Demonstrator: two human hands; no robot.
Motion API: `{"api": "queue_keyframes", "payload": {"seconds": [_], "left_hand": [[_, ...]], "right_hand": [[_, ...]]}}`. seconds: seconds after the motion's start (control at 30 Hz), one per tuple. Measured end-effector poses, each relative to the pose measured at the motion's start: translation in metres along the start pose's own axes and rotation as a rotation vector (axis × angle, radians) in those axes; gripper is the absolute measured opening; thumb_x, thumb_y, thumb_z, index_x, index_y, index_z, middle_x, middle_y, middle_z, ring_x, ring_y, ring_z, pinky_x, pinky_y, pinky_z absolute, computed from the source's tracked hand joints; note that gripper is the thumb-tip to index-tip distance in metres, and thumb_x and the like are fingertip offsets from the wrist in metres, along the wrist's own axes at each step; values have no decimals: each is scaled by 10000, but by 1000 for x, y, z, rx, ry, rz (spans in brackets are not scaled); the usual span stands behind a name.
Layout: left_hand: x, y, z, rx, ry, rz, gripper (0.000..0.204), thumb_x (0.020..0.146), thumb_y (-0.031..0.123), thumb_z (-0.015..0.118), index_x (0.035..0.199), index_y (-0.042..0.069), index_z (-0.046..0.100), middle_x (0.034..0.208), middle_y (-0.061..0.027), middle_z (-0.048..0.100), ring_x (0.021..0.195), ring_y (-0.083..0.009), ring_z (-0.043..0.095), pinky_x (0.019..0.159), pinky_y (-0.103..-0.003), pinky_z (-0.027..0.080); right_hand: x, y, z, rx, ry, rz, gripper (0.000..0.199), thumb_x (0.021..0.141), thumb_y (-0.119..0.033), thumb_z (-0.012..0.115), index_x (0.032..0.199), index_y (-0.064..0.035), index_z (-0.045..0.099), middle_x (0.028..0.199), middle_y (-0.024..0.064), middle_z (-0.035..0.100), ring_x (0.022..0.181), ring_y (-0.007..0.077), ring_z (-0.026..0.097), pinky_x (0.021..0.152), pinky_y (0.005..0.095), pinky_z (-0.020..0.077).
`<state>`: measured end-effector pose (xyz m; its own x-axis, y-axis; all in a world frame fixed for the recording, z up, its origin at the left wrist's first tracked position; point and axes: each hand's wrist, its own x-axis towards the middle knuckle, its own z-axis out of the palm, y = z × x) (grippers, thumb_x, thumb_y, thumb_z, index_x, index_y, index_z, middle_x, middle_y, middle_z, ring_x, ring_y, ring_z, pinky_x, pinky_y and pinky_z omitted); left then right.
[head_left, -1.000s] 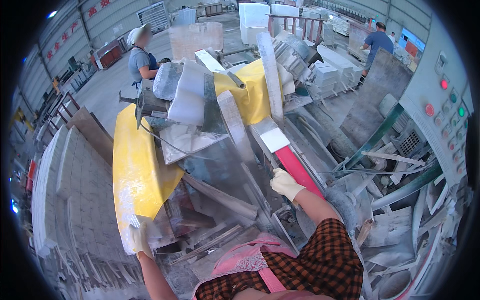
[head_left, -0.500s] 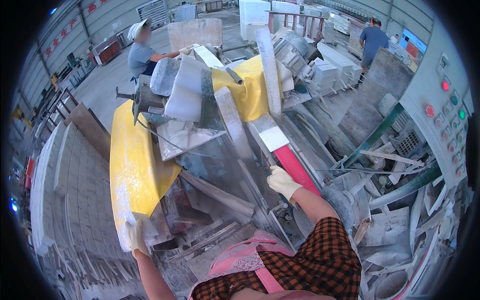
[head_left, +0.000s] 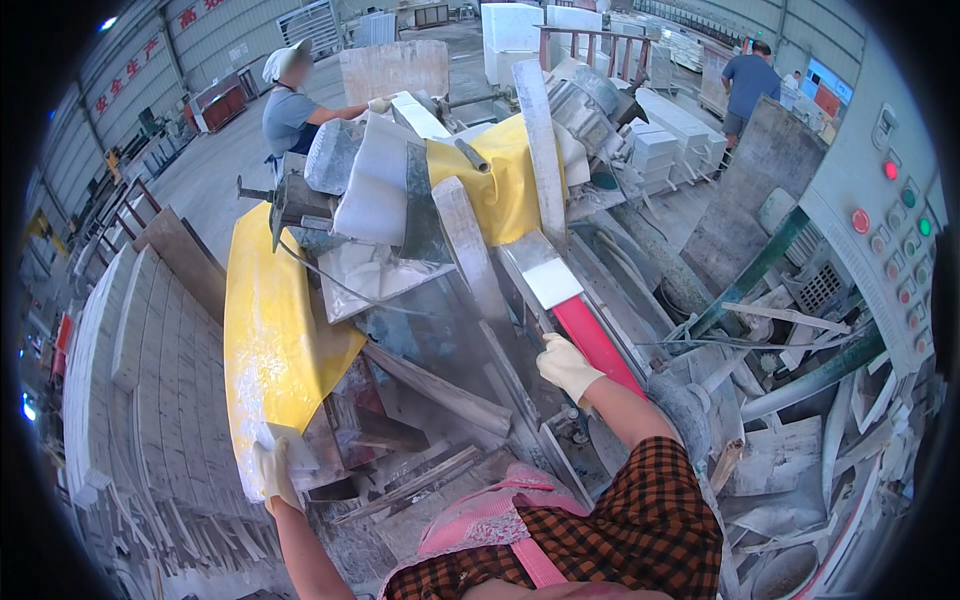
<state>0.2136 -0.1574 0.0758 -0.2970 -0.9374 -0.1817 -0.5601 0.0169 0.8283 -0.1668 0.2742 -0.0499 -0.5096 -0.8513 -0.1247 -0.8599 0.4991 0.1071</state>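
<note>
My left hand [head_left: 272, 474], in a pale glove, is closed on a small white stone tile [head_left: 292, 447] at the lower end of a wet yellow sheet [head_left: 268, 330]. My right hand [head_left: 567, 366], also gloved, rests with curled fingers at the left edge of a red belt [head_left: 598, 345]. What those fingers hold, if anything, is hidden. Beyond that hand, a white stone piece [head_left: 552, 283] lies at the belt's far end, just before a metal plate and a machine opening draped with a yellow cover [head_left: 490, 195].
Stacked stone strips [head_left: 165, 370] stand at the left. A control panel [head_left: 893, 235] with coloured buttons is at the right, above broken stone scraps [head_left: 775, 460]. Across the machine, a co-worker [head_left: 292, 110] reaches toward a white strip [head_left: 420, 115]. Another person [head_left: 750, 88] stands farther back.
The view has shifted slightly. The tile in my left hand is tilted up a little more and shows more of its face. My right hand stays by the belt.
</note>
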Motion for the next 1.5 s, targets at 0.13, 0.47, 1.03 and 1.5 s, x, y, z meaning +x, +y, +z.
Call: {"api": "queue_keyframes", "payload": {"seconds": [0.13,0.47,1.03,1.5], "left_hand": [[6,-8,3,-12,51,16,759,891,302,638,1500,-63,368,1436,-246,518,1243,-348,559,1013,-398,460],[-4,6,-1,20,-4,-1,774,872,311,636,1502,-51,372,1405,-248,538,1212,-347,574,991,-411,473],[-5,7,-1,-84,-68,-25,874,882,307,641,1581,-37,245,1500,-239,446,1264,-331,543,993,-398,497],[-2,5,-1,9,-19,-24,828,866,312,634,1537,-60,322,1465,-245,491,1267,-338,540,1038,-399,447]], "right_hand": [[-2,-1,0,-45,83,-18,193,760,-98,618,777,-53,805,806,151,758,905,283,720,1155,396,395],[-3,-1,-4,-163,20,-86,179,777,-106,625,738,-111,800,779,103,759,841,248,722,1154,402,387],[-4,-5,-15,-207,-49,-82,181,815,-139,636,797,-136,817,836,81,775,877,237,730,1166,405,369],[-1,-3,-8,-146,-19,-43,202,813,-114,612,794,-90,812,811,120,766,882,256,730,1173,395,369]]}}
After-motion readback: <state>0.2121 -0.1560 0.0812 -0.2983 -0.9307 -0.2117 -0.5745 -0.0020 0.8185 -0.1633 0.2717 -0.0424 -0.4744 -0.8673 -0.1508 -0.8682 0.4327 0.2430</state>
